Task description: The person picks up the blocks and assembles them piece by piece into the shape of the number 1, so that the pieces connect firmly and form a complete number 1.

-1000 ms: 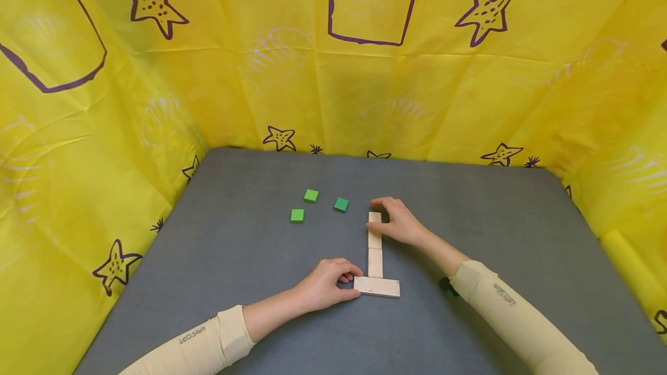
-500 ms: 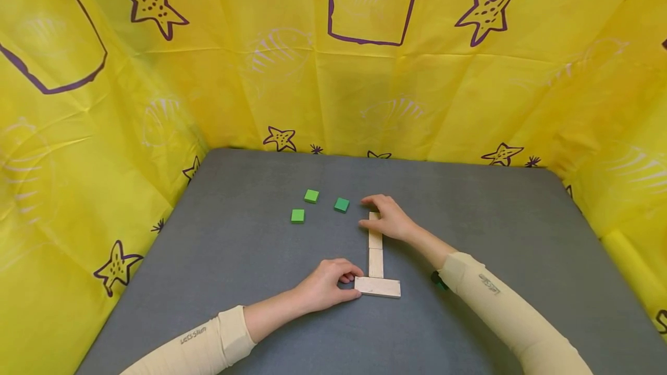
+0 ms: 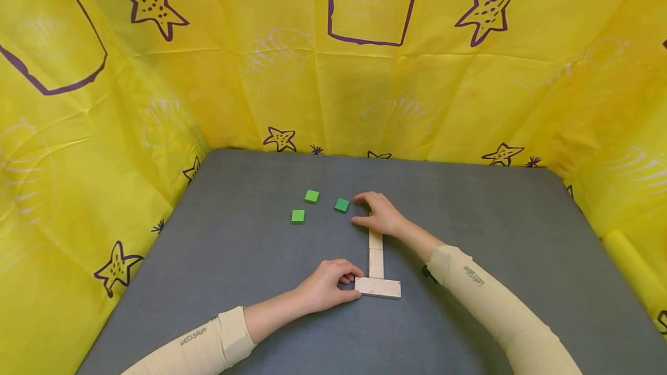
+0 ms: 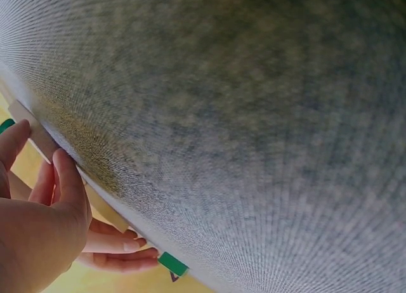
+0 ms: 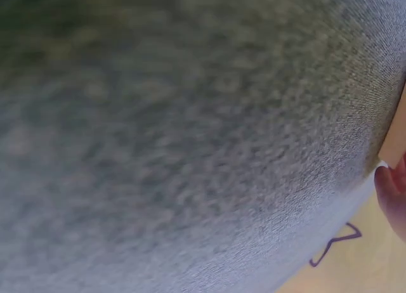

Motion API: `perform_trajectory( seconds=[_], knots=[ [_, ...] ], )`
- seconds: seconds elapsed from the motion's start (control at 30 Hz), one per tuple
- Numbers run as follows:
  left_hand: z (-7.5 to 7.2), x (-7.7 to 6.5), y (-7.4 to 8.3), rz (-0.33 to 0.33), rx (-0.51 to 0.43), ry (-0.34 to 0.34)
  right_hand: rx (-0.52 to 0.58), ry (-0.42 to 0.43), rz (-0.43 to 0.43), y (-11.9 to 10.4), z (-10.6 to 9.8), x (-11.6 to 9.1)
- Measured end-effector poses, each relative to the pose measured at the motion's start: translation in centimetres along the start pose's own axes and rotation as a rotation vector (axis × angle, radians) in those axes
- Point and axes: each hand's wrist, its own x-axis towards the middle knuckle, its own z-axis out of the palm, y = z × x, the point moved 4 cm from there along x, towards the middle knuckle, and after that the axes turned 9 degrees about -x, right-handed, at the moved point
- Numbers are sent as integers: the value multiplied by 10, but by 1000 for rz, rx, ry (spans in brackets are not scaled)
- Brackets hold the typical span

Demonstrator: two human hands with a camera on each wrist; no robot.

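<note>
My left hand [image 3: 324, 285] pinches the left end of a plain wooden block [image 3: 378, 287] lying crosswise; the left wrist view shows thumb and finger at that block's [image 4: 33, 133] end. Behind it, two more wooden blocks form a line running away from me, the nearer block [image 3: 376, 263] meeting the crosswise one. Over the farther block [image 3: 376, 240] is my right hand [image 3: 383, 214], hiding its far end. Thumb and fingers of this hand are spread apart, tips just right of a dark green square block [image 3: 341, 205]. Only a fingertip [image 5: 390, 191] of it shows in the right wrist view.
Two light green square blocks, one farther [image 3: 311, 196] and one nearer [image 3: 298, 216], lie left of the dark green one. All rest on a grey table [image 3: 234, 219]. A yellow curtain [image 3: 333, 91] with drawn starfish encloses the back and sides.
My right hand has slid left and slightly away from me, off the farther wooden block's sides toward the dark green block. My left hand and the blocks stay in place.
</note>
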Motion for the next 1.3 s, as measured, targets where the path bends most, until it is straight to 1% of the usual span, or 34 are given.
perform_trajectory(
  seconds=[0.23,0.4,0.5,0.73,1.0,1.3],
  knots=[
    [-1,0,0,5,-12,6,-14,-1,-2,-3,2,7],
    [-1,0,-1,8,-4,5,-42,-7,-12,-5,4,12],
    [-1,0,-1,-9,-9,-3,-58,-9,-15,-6,6,15],
    [-1,1,-1,-41,-21,-13,-79,-28,14,-7,9,20],
    [-1,1,-1,-22,-21,-7,-92,-25,46,-6,11,22],
    [-1,1,-1,-52,-27,-15,-109,-1,45,-9,11,20]
  ],
)
